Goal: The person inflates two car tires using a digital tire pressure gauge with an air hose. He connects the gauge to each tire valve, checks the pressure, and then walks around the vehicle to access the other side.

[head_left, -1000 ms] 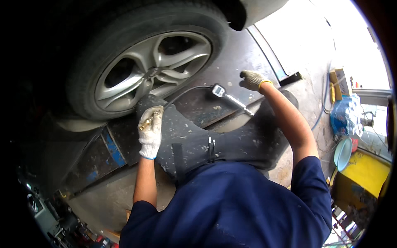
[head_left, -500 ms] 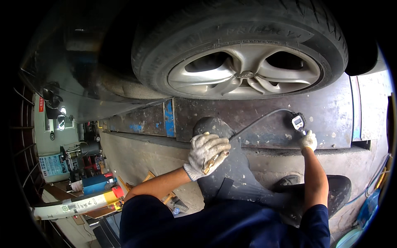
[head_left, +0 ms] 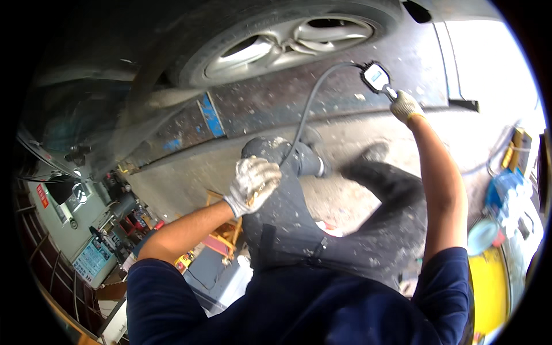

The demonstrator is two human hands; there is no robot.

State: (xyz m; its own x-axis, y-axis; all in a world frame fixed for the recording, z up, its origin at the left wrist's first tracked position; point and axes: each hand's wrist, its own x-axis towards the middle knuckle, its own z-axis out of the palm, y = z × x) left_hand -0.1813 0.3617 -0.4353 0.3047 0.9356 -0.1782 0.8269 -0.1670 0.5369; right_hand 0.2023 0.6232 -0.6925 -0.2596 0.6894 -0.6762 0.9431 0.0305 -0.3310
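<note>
My right hand, in a knitted work glove, is closed round the handle of a digital tyre pressure gauge with a small screen and a black guard. From the gauge a dark hose curves down to my left hand. That hand wears a dirty white glove and rests near my knee, its fingers curled round the hose end; a brass-coloured bit shows at the fingers. Beyond both hands stands a car wheel with a silver alloy rim and a black tyre, apart from hands and gauge.
A dark metal plate with a blue-painted strip lies beneath the wheel. At the right are a pale blue basin and a yellow object. Tools and a grey box stand at the left, with wooden pieces nearby.
My view has tilted and the wheel now sits higher and further left. My legs have shifted from a crouch to a more raised stance. Both hands keep hold of the gauge and hose.
</note>
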